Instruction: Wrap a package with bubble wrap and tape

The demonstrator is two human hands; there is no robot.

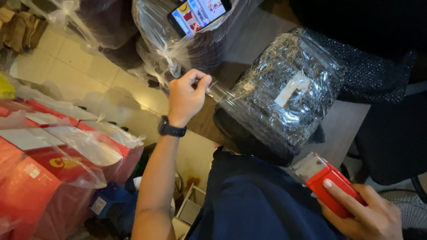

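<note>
On the person's lap sat the dark parcel (278, 100), already wound in clear film with a pale label on its side; the taping looked well along, the strip (220, 92) not yet cut. At nine o'clock of it the left hand (186, 95) pinched that strip taut. At five o'clock the right hand (364, 213) was clasped around the red tape dispenser (331, 184).

The bundle (280, 95) is wrapped in clear, glossy, crinkled plastic film over dark sparkly cloth, with a matt paper label (291, 89). The tape dispenser (331, 184) is smooth red plastic with a toothed metal blade. The watch (171, 130) looks matt black. The floor (84, 73) is smooth pale tile.
</note>
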